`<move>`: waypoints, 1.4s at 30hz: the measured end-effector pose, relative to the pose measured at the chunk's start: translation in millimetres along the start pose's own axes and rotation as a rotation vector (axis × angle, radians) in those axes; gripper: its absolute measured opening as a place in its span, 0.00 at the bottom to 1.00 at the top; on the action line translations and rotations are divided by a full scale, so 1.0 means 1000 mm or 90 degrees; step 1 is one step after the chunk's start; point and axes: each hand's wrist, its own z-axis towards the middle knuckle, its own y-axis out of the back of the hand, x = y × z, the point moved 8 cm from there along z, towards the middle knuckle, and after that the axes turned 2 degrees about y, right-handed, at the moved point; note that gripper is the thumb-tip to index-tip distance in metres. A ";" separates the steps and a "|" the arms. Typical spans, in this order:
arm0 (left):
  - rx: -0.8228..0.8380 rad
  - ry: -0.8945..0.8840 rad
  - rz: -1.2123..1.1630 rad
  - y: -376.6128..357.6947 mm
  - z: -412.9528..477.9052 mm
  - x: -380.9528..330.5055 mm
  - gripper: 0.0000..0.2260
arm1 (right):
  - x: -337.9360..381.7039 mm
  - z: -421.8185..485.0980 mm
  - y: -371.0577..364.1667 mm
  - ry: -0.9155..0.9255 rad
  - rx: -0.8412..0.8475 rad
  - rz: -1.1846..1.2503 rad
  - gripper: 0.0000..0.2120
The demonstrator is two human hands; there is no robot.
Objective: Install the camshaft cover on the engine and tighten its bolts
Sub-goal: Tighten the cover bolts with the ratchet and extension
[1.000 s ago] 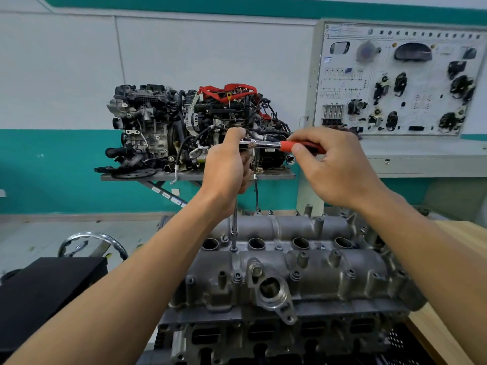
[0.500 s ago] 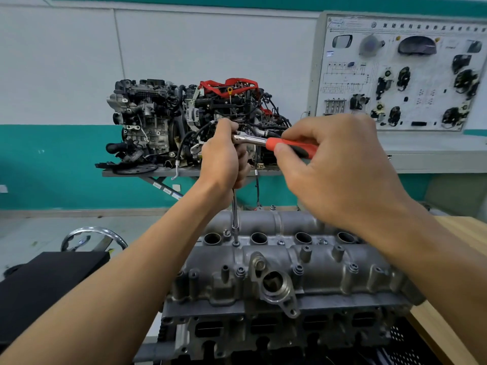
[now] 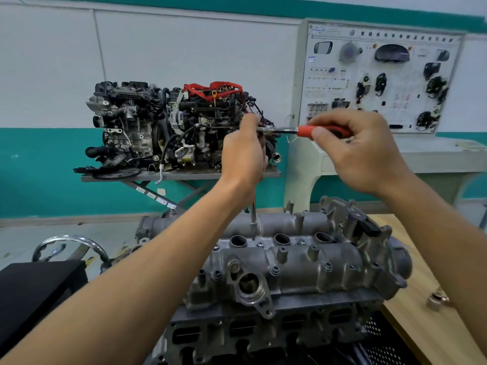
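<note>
Directly under the left hand [image 3: 243,151] and ratchet [image 3: 301,131] lies the camshaft cover [image 3: 297,262].

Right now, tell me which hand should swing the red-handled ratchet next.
Right hand: it grips the red-handled ratchet by the handle; the left hand holds the head above the thin steel extension bar.

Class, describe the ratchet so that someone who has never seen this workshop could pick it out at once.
Find the grey camshaft cover on the near engine. A thin steel extension rises from its top into the left hand. The ratchet lies level above that, and its red handle, gripped by the right hand, sets it apart from the bare metal around it.
</note>
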 end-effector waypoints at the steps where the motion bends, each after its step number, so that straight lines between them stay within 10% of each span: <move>1: -0.004 0.001 0.011 -0.003 0.000 0.005 0.28 | -0.007 -0.004 0.000 -0.001 0.016 0.001 0.06; 31: -0.056 -0.001 0.147 -0.028 -0.005 0.024 0.20 | -0.086 0.010 -0.033 -0.073 0.165 0.017 0.14; 42: -0.088 0.000 0.044 -0.016 0.008 0.030 0.26 | 0.059 -0.048 -0.006 0.069 0.024 -0.247 0.15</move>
